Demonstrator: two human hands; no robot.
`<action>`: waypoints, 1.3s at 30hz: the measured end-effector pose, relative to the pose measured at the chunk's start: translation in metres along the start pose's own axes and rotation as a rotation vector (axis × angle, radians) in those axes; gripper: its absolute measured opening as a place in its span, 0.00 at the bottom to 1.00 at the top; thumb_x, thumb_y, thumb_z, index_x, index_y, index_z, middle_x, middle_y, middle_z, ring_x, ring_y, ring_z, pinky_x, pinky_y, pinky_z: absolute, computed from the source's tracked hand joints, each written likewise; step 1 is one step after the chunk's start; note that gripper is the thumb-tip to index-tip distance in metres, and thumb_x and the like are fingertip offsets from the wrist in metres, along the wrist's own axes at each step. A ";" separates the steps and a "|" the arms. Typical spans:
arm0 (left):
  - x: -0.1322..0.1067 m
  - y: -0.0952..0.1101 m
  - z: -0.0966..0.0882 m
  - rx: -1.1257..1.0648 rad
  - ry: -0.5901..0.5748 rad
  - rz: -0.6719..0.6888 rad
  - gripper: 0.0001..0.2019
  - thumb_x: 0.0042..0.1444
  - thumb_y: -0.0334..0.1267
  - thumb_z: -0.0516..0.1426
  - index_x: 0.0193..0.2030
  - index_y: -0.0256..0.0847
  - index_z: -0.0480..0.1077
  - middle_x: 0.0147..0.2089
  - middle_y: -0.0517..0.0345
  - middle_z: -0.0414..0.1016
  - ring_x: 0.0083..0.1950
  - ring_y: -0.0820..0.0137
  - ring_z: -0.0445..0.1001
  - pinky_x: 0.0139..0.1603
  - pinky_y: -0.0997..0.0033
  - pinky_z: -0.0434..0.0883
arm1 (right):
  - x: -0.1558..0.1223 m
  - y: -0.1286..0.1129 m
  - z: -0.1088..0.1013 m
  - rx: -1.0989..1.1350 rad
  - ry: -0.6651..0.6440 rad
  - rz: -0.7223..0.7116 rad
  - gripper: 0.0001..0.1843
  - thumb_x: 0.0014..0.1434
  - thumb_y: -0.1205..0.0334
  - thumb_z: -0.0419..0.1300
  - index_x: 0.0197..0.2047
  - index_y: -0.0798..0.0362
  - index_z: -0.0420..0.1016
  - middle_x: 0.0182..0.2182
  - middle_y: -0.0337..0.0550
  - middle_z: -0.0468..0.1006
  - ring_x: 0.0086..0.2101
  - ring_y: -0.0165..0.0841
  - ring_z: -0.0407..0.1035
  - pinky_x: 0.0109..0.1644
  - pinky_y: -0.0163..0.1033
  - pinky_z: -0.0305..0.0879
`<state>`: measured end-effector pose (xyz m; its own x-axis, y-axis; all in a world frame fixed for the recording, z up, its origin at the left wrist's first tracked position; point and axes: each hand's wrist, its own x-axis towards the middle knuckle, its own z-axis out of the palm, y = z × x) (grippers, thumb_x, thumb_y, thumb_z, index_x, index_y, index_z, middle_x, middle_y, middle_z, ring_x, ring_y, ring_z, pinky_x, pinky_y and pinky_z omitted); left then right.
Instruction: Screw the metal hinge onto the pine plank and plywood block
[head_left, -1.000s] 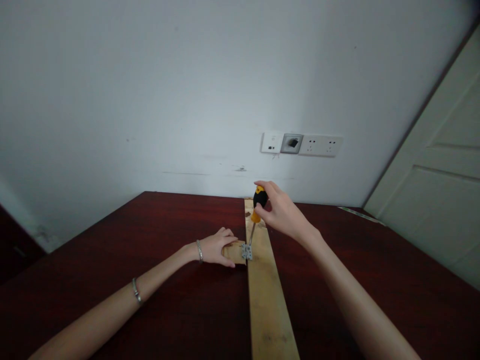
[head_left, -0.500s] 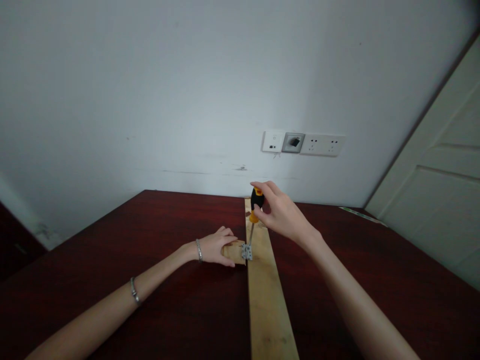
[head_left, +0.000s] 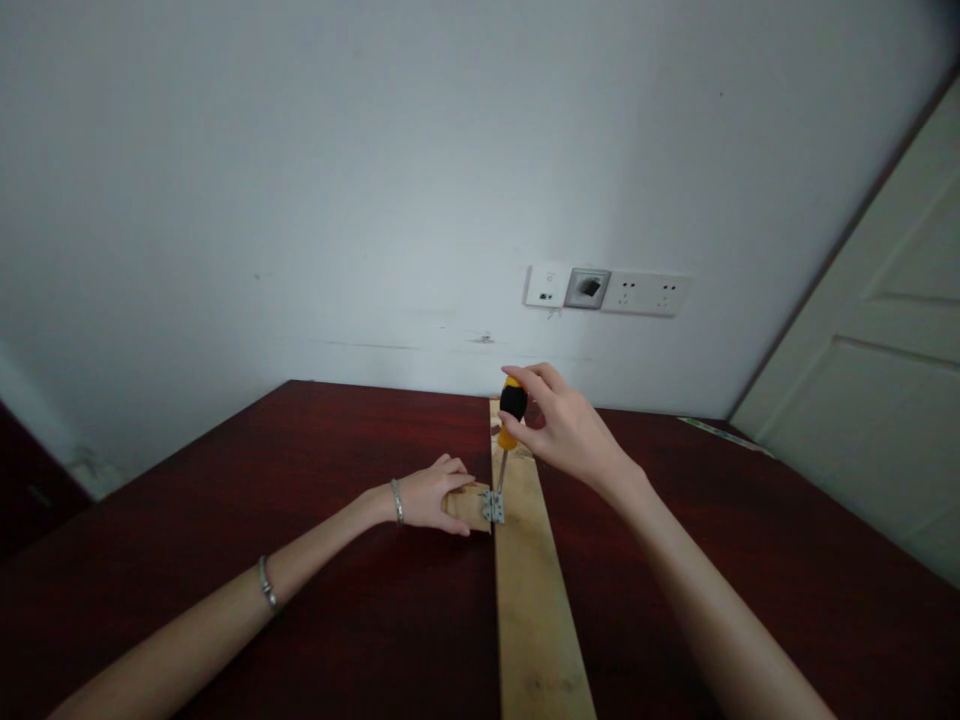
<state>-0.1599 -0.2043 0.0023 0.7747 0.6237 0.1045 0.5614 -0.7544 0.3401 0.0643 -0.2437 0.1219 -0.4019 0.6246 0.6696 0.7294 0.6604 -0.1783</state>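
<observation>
A long pale wooden plank (head_left: 536, 600) lies on the dark red table (head_left: 300, 520), running away from me. A small wooden block (head_left: 471, 503) lies against its left edge, joined to it by a small metal hinge (head_left: 493, 506). My left hand (head_left: 435, 496) rests on the block, fingers curled over its top. My right hand (head_left: 564, 425) is closed round the black and yellow handle of a screwdriver (head_left: 510, 415), which stands nearly upright with its tip on the hinge.
A white wall stands just behind the table, with a row of sockets (head_left: 604, 290). A pale door (head_left: 877, 380) is at the right. A thin strip (head_left: 724, 436) lies near the table's far right edge.
The screwdriver handle and my right hand have shifted slightly left; its tip stays on the hinge. My left hand has not moved.
</observation>
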 end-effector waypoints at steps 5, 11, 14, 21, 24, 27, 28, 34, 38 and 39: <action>0.000 0.002 -0.002 -0.004 -0.011 -0.004 0.35 0.41 0.52 0.65 0.54 0.36 0.67 0.47 0.49 0.64 0.48 0.60 0.61 0.53 0.59 0.64 | -0.001 0.000 -0.002 0.008 -0.003 0.024 0.22 0.58 0.57 0.56 0.56 0.52 0.64 0.43 0.48 0.67 0.30 0.31 0.68 0.40 0.43 0.70; 0.000 0.002 -0.002 0.005 -0.017 -0.009 0.36 0.41 0.52 0.65 0.55 0.34 0.66 0.47 0.48 0.64 0.49 0.60 0.61 0.54 0.59 0.63 | -0.001 -0.004 -0.004 -0.052 -0.029 -0.012 0.27 0.57 0.64 0.53 0.60 0.55 0.58 0.48 0.52 0.66 0.35 0.35 0.69 0.42 0.45 0.70; 0.000 0.001 -0.002 0.001 -0.017 -0.010 0.36 0.41 0.53 0.65 0.55 0.35 0.66 0.47 0.48 0.64 0.48 0.59 0.61 0.53 0.59 0.63 | -0.002 -0.004 -0.004 -0.093 -0.022 0.011 0.24 0.58 0.56 0.55 0.57 0.54 0.63 0.47 0.52 0.66 0.32 0.33 0.69 0.38 0.44 0.71; 0.000 0.000 -0.001 -0.006 -0.009 -0.005 0.36 0.41 0.53 0.65 0.55 0.34 0.66 0.47 0.48 0.64 0.48 0.60 0.61 0.54 0.60 0.63 | -0.001 -0.002 -0.003 -0.074 -0.012 0.003 0.29 0.58 0.61 0.53 0.62 0.57 0.55 0.47 0.53 0.68 0.36 0.37 0.69 0.42 0.46 0.70; 0.000 0.000 -0.001 -0.007 -0.008 -0.002 0.36 0.41 0.53 0.65 0.55 0.35 0.66 0.47 0.48 0.64 0.48 0.60 0.61 0.53 0.60 0.63 | -0.001 -0.004 -0.004 -0.083 -0.008 -0.015 0.29 0.56 0.64 0.53 0.61 0.57 0.55 0.52 0.54 0.66 0.42 0.40 0.69 0.45 0.47 0.70; 0.000 -0.001 0.000 -0.006 -0.009 -0.005 0.36 0.41 0.53 0.65 0.55 0.36 0.66 0.46 0.49 0.64 0.48 0.60 0.61 0.53 0.59 0.64 | -0.002 -0.006 -0.004 -0.101 -0.028 0.017 0.27 0.57 0.59 0.55 0.59 0.53 0.59 0.53 0.53 0.64 0.36 0.37 0.70 0.40 0.46 0.71; 0.000 -0.001 0.001 -0.006 -0.008 -0.004 0.36 0.41 0.53 0.65 0.55 0.36 0.66 0.46 0.49 0.64 0.48 0.60 0.61 0.53 0.59 0.64 | -0.002 -0.006 -0.004 -0.104 -0.037 0.034 0.26 0.57 0.56 0.55 0.58 0.51 0.60 0.51 0.53 0.65 0.33 0.36 0.70 0.38 0.46 0.71; 0.000 0.001 -0.001 0.001 -0.018 -0.011 0.36 0.42 0.53 0.65 0.56 0.35 0.66 0.47 0.48 0.64 0.48 0.60 0.60 0.53 0.60 0.63 | -0.001 -0.001 -0.003 -0.008 -0.039 0.049 0.24 0.59 0.58 0.55 0.59 0.50 0.61 0.42 0.47 0.68 0.30 0.32 0.68 0.40 0.44 0.69; 0.000 0.002 -0.001 0.010 -0.022 -0.018 0.36 0.42 0.53 0.65 0.55 0.35 0.66 0.47 0.49 0.64 0.48 0.60 0.61 0.54 0.60 0.63 | -0.001 -0.004 -0.003 0.058 -0.030 0.016 0.27 0.57 0.67 0.53 0.60 0.52 0.59 0.42 0.48 0.69 0.31 0.31 0.68 0.42 0.43 0.68; 0.000 0.002 -0.001 0.008 -0.022 -0.017 0.36 0.42 0.53 0.65 0.55 0.35 0.66 0.47 0.49 0.64 0.48 0.60 0.61 0.54 0.60 0.63 | -0.001 -0.004 -0.003 0.063 -0.028 0.017 0.27 0.56 0.68 0.53 0.59 0.53 0.59 0.42 0.48 0.69 0.30 0.31 0.68 0.42 0.43 0.68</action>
<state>-0.1590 -0.2053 0.0043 0.7708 0.6322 0.0783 0.5771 -0.7450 0.3345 0.0631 -0.2481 0.1245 -0.4058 0.6467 0.6459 0.7000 0.6743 -0.2353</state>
